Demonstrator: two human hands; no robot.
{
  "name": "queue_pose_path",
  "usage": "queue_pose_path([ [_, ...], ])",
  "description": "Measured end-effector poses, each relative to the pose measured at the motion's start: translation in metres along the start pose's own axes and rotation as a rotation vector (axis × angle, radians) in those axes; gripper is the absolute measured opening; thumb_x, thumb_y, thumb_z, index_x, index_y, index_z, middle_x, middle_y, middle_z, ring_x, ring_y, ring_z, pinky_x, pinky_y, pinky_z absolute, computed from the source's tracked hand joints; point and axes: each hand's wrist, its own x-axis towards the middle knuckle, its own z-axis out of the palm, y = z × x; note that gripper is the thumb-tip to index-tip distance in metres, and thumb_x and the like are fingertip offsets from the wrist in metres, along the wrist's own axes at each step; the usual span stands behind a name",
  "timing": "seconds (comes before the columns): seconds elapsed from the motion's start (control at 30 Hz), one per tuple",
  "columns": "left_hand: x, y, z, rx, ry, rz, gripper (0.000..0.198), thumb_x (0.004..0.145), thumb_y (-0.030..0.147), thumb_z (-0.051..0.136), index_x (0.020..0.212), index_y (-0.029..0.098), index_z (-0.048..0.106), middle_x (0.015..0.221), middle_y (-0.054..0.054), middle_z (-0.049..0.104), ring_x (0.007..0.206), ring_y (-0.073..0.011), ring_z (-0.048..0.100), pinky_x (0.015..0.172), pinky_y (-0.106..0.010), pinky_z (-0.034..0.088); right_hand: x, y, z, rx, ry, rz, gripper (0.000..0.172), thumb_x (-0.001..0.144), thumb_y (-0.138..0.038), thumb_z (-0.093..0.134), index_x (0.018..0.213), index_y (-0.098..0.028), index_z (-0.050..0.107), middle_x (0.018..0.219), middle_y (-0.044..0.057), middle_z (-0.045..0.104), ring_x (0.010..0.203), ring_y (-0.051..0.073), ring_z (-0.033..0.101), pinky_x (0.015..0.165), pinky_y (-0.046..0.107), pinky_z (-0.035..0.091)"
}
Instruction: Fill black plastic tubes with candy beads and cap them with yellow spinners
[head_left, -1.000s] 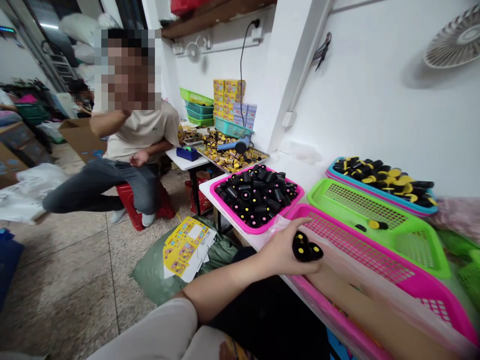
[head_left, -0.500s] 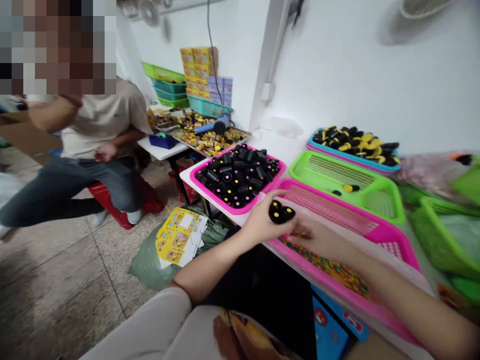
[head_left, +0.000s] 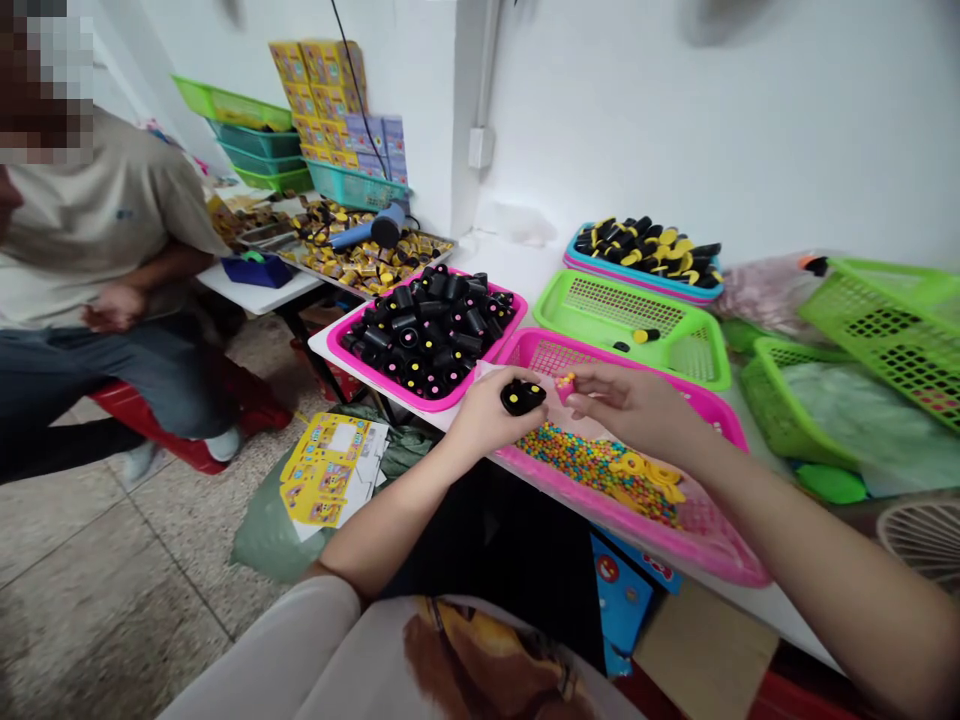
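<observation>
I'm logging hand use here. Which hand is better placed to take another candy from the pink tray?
Right, probably. The right hand hovers just above the candies in the pink tray, fingers pinching only one small piece; the left hand is wrapped around two black cylinders.

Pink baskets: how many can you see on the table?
2. One pink basket holds black caps, beside the left hand; the other pink basket holds coloured candies, under the right hand. A pink rim under the blue tray may be a third.
</observation>
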Motion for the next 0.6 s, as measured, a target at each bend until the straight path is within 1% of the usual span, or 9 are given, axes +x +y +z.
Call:
queue_pose_path([
  [0.07,0.001,0.000,0.001,0.016,0.004,-0.020,0.031,0.077,0.020,0.076,0.108,0.019,0.072,0.111,-0.008,0.081,0.105,-0.0257,0.076,0.098,-0.042,0.058,0.005,-0.011,0.002,-0.135,-0.006,-0.104,0.029,0.088,-0.039,0.067,0.109,-0.022,0.076,0.102,0.007,0.081,0.091,0.026,0.077,0.085,0.043,0.063],
  [0.13,0.002,0.001,0.001,0.035,0.007,-0.039,0.033,0.076,0.021,0.077,0.108,0.018,0.072,0.108,-0.008,0.081,0.102,-0.0258,0.076,0.095,-0.041,0.058,0.009,-0.021,0.005,-0.305,-0.029,-0.240,0.027,0.092,-0.030,0.061,0.113,-0.023,0.077,0.105,0.008,0.080,0.094,0.025,0.076,0.086,0.042,0.063],
  [0.23,0.004,0.002,0.002,0.063,0.003,-0.059,0.031,0.075,0.020,0.077,0.106,0.018,0.072,0.100,-0.006,0.080,0.094,-0.0244,0.076,0.087,-0.038,0.059,0.014,-0.030,0.012,-0.516,-0.047,-0.437,0.031,0.096,-0.017,0.052,0.116,-0.019,0.077,0.110,0.011,0.079,0.101,0.026,0.074,0.091,0.042,0.062],
  [0.33,0.005,0.002,0.003,0.078,0.001,-0.066,0.027,0.074,0.017,0.077,0.101,0.018,0.071,0.095,-0.004,0.079,0.089,-0.0230,0.075,0.082,-0.035,0.058,0.018,-0.029,0.018,-0.631,-0.071,-0.577,0.038,0.093,-0.005,0.048,0.120,-0.012,0.074,0.112,0.016,0.076,0.103,0.027,0.072,0.092,0.043,0.062],
  [0.43,0.006,0.001,0.004,0.082,0.006,-0.061,0.028,0.074,0.016,0.078,0.101,0.018,0.071,0.099,-0.005,0.080,0.092,-0.0238,0.075,0.084,-0.036,0.058,0.018,-0.026,0.021,-0.679,-0.098,-0.665,0.047,0.089,0.000,0.048,0.131,-0.010,0.068,0.116,0.016,0.073,0.105,0.028,0.070,0.094,0.045,0.063],
  [0.6,0.006,0.002,0.004,0.081,0.009,-0.041,0.030,0.073,0.013,0.078,0.101,0.018,0.070,0.102,-0.006,0.080,0.096,-0.0249,0.075,0.088,-0.037,0.059,0.011,-0.035,0.020,-0.867,-0.093,-0.719,0.045,0.093,0.000,0.047,0.134,-0.007,0.064,0.119,0.018,0.071,0.110,0.031,0.068,0.099,0.048,0.061],
])
